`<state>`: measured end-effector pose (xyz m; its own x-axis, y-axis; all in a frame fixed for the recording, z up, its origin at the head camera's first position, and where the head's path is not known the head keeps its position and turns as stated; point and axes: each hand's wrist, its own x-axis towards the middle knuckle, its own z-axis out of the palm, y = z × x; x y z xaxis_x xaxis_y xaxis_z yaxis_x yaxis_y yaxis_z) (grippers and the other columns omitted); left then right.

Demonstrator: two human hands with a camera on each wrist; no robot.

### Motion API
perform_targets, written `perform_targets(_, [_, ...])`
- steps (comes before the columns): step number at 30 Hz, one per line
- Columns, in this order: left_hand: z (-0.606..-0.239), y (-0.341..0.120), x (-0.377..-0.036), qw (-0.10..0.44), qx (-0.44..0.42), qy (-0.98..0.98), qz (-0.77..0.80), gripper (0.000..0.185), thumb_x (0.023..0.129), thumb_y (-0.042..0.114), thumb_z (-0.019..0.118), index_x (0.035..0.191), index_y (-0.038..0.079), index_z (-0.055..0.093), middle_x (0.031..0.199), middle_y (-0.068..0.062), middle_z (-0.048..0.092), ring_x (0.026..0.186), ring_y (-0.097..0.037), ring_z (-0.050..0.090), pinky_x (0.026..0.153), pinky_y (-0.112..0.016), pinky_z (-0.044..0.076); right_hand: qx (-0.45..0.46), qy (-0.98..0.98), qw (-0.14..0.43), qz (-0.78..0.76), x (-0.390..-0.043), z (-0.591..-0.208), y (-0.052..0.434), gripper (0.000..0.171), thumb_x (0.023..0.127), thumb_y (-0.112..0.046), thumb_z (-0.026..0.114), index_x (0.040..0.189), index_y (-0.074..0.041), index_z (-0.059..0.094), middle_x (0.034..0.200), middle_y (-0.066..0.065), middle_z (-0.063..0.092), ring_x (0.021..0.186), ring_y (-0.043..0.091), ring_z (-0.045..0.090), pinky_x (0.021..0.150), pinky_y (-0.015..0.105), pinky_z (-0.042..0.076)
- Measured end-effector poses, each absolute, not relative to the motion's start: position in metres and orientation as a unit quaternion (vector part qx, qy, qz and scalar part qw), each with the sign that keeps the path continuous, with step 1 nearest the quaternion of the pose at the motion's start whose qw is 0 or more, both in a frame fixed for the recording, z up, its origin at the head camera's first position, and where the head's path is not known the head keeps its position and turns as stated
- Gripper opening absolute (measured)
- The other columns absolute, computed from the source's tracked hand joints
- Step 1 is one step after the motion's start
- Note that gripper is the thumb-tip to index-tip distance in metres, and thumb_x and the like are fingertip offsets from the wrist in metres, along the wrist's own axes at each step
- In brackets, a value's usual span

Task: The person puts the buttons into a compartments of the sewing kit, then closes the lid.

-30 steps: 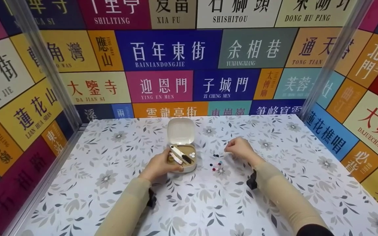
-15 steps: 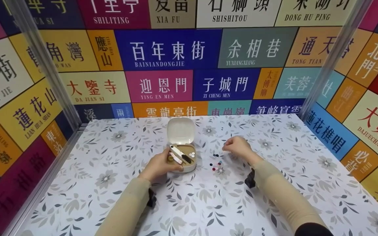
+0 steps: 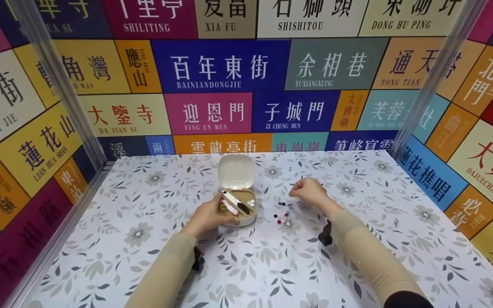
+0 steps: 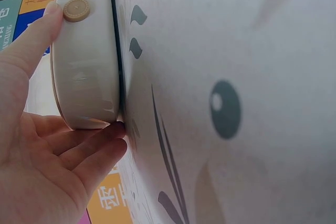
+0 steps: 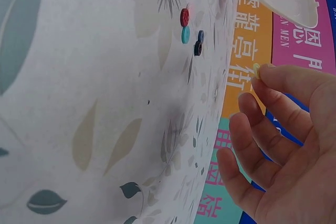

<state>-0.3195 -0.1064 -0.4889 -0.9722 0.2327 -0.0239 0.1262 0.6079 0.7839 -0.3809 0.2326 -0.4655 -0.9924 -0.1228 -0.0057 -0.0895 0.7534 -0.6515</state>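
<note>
My left hand (image 3: 206,217) holds the side of a cream sewing box (image 3: 248,220), thumb by its round tan clasp (image 4: 76,10) and fingers against the wall in the left wrist view. The lid (image 3: 236,171) stands raised at the back. Inside lie a slim white-and-black tool (image 3: 236,202) and several white buttons (image 3: 251,202). My right hand (image 3: 311,192) is above the table, right of the box, pinching a small pale yellow button (image 5: 256,71) between thumb and forefinger. The other fingers are loosely bent.
Several loose buttons lie between the box and my right hand, among them a red button (image 5: 185,17), a turquoise button (image 5: 185,35) and a dark button (image 5: 198,49). A flower-patterned cloth (image 3: 156,256) covers the table. Colourful sign-printed walls (image 3: 229,64) enclose the back and sides.
My right hand has shifted slightly to the left, still pinching. The left hand, the box and the loose buttons stay as they were.
</note>
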Motion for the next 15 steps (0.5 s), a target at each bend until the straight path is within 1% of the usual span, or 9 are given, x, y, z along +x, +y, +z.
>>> perform_targets(4, [-0.4888,-0.1066,-0.3199,0.061,0.098,0.897,0.426,0.116,0.065,0.045,0.088,0.155,0.011,0.023,0.148,-0.015,0.042,0.134,-0.033,0.040,0.113,-0.049,0.024,-0.065,0.936,0.024,-0.344,-0.3816,-0.4646,0.2307,0.012,0.082,-0.022,0.072,0.083,-0.011,0.075,0.084,0.005,0.071,0.064,0.016,0.055,0.059,0.030,0.047])
perform_targets(9, [-0.4887,-0.1066,-0.3193,0.059,0.103,0.899,0.422,0.115,0.065,0.046,0.087,0.155,0.014,0.024,0.146,-0.014,0.045,0.131,-0.033,0.043,0.112,-0.049,0.026,-0.070,0.934,0.025,-0.350,-0.3819,-0.4645,0.2284,0.011,0.085,-0.021,0.071,0.084,-0.010,0.075,0.087,0.009,0.071,0.063,0.016,0.056,0.057,0.029,0.048])
perform_targets(13, [-0.4888,-0.1062,-0.3195,0.058,0.104,0.898,0.423,0.114,0.065,0.046,0.087,0.155,0.015,0.024,0.146,-0.013,0.046,0.131,-0.033,0.043,0.112,-0.048,0.027,-0.067,0.935,0.022,-0.348,-0.3838,-0.4654,0.2262,0.011,0.085,-0.020,0.072,0.083,-0.010,0.075,0.083,0.010,0.071,0.062,0.015,0.055,0.055,0.028,0.047])
perform_targets(15, [-0.4889,-0.1062,-0.3197,0.059,0.103,0.897,0.425,0.115,0.064,0.046,0.087,0.155,0.016,0.024,0.147,-0.013,0.045,0.132,-0.032,0.042,0.112,-0.048,0.026,-0.065,0.936,0.021,-0.346,-0.3849,-0.4658,0.2249,0.011,0.084,-0.021,0.073,0.083,-0.010,0.074,0.081,0.008,0.070,0.062,0.014,0.054,0.055,0.028,0.046])
